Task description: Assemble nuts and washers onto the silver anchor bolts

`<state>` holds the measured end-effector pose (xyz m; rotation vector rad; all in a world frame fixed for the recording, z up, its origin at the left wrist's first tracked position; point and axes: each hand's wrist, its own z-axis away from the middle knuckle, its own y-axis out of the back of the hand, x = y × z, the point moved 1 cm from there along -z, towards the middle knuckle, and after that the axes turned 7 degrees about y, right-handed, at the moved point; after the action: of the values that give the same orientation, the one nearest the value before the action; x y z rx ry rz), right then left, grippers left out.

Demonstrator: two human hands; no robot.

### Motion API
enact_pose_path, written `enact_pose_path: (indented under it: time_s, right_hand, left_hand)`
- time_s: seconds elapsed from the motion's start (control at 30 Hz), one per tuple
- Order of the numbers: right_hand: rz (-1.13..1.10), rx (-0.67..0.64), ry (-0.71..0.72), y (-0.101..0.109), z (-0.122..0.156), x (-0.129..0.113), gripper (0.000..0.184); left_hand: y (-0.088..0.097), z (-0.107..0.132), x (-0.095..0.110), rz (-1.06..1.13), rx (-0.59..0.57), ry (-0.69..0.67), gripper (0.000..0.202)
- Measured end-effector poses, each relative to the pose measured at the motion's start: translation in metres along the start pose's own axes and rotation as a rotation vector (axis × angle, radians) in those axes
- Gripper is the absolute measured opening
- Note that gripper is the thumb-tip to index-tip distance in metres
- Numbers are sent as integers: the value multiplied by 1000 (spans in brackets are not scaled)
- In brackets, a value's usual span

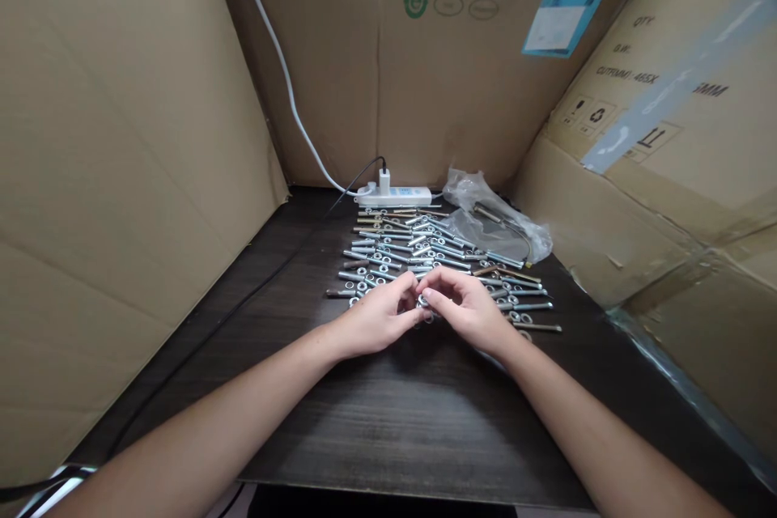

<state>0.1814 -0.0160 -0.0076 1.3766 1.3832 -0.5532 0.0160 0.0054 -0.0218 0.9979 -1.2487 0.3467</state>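
Observation:
My left hand (384,314) and my right hand (469,309) meet over the near part of a spread of metal hardware. Between their fingertips is a small silvery ring (423,302), like a washer or nut; its exact kind is too small to tell. Both hands are closed in a pinch, with the thumbs nearest me. Around and beyond them lie rows of bolts (452,253) with long sleeves, mostly silver and some brassy. Loose washers (383,268) are scattered among the bolts. My hands hide part of the nearest rows.
A white power strip (408,196) with a plugged-in charger (384,180) stands at the back. A clear plastic bag (486,214) lies behind the bolts on the right. A black cable (243,295) crosses the dark table (388,429). Cardboard walls (321,57) enclose three sides.

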Motion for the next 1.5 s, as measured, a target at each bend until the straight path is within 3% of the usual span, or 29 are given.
enact_pose_path:
  time_s: [0.37,0.7,1.0,1.3,1.5]
  right_hand:
    - [207,-104,119,10,-1,-11,13]
    - [349,-79,226,9,1,-9,16]
    - [393,-74,262,7,1,-13,25]
    - [482,-100,203,10,3,-18,17]
    - [486,-84,251,7,3,-18,14]
  left_hand:
    - [1,1,5,-33,-10,-6,16]
    - [2,1,4,-65,-2,-20,12]
    - [2,1,3,-93,6,-27,9]
    - [1,1,4,-77,3,-13,14]
    - [2,1,5,-81,-8,-35,9]
